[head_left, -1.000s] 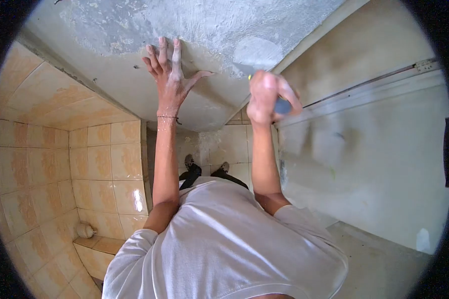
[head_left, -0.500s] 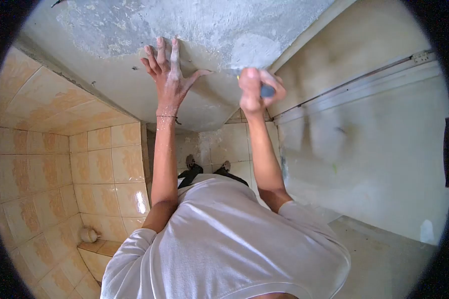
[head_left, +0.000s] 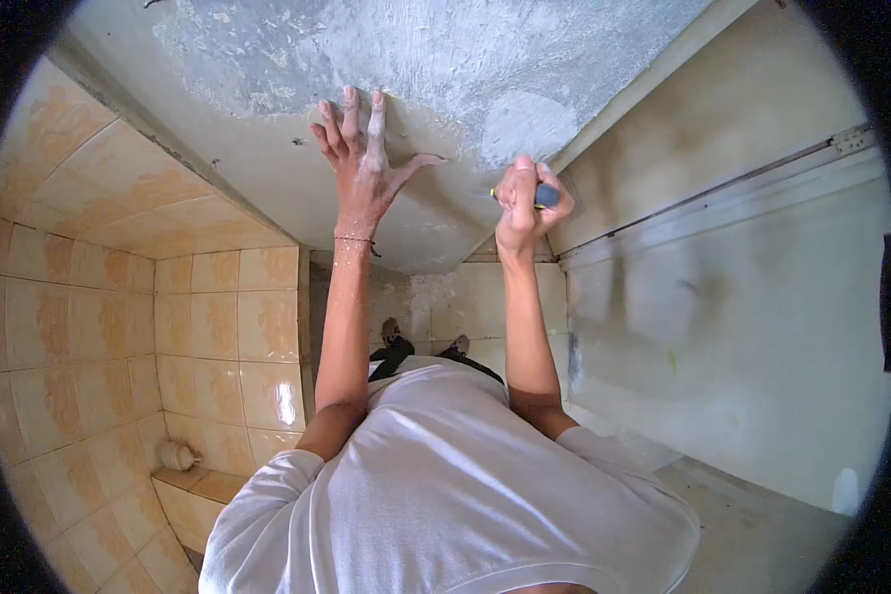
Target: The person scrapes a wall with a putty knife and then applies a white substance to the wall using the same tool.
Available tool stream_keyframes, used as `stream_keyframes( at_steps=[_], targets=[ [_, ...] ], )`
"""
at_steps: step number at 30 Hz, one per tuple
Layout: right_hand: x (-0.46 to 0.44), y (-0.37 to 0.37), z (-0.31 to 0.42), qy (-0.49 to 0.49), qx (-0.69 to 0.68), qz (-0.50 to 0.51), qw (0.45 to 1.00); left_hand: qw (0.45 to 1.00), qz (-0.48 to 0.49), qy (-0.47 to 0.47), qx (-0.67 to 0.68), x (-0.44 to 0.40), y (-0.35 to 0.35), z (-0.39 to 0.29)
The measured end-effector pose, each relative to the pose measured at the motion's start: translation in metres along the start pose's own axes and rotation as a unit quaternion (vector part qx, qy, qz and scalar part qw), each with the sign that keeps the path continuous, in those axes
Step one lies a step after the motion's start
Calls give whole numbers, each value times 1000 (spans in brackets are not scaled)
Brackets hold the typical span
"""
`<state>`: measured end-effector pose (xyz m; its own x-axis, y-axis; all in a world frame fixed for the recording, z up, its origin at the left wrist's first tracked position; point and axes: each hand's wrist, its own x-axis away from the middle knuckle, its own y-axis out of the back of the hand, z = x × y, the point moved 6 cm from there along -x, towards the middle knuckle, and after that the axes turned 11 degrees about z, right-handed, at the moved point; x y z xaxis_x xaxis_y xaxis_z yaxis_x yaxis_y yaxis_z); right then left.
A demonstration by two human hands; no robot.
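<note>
Dark-grey, yellow-trimmed tool handle (head_left: 546, 196): the right hand (head_left: 528, 208) is clamped round it beside the right edge of the patchy grey-and-cream wall (head_left: 406, 45), the closed fist probably giving a firm grip; no blade can be made out. To its left, the left hand (head_left: 361, 178) holds nothing, fingers spread against the wall, likely for support. Farther left stand glossy orange-and-cream tiles (head_left: 265, 327).

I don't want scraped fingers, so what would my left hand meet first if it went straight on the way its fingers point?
Likely the rough grey patch on the wall; your left hand has its fingertips about at the patch's lower edge, though whether they touch it is unclear.
</note>
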<state>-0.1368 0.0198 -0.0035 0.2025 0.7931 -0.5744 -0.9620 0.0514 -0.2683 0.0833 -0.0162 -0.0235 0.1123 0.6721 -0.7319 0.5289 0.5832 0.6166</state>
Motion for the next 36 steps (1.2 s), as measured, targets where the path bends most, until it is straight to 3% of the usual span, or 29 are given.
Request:
stream_keyframes(
  at_steps=[8, 11, 14, 16, 18, 19, 22, 23, 24, 26, 30, 33, 36],
  targets=[
    [5, 15, 16, -11, -81, 34, 996, 1000, -11, 8, -22, -1, 4, -7],
    [2, 22, 20, 45, 50, 73, 995, 999, -28, 9, -27, -2, 12, -11],
    [4, 23, 14, 86, 26, 91, 992, 998, -39, 26, -43, 10, 31, -11],
    [10, 17, 11, 67, -21, 89, 993, 997, -43, 38, -59, 18, 42, -8],
    [18, 11, -4, -102, -167, 48, 980, 993, -52, 61, -86, 24, 55, -3],
    [19, 6, -2, -131, -159, 46, 977, 993, -49, 60, -86, 25, 60, 0],
    [21, -2, 10, -131, -176, 24, 975, 991, -56, 80, -97, 24, 74, 21],
    [18, -7, 16, -139, -184, -41, 972, 989, -52, 88, -104, 20, 77, 31],
    [16, -14, 18, -135, -185, -42, 973, 988, -48, 95, -112, 17, 81, 41],
    [14, -15, 28, -32, -202, -129, 970, 989, -56, 76, -112, 9, 89, 57],
    [9, -43, 52, 32, -180, -197, 963, 994, -57, 56, -73, 2, 100, 87],
    [5, -80, 70, 137, -136, -92, 977, 997, -47, 33, -57, 5, 91, 117],
    [-6, -110, 97, 179, -79, -61, 979, 997, -44, 22, -67, 7, 87, 123]
  ],
)
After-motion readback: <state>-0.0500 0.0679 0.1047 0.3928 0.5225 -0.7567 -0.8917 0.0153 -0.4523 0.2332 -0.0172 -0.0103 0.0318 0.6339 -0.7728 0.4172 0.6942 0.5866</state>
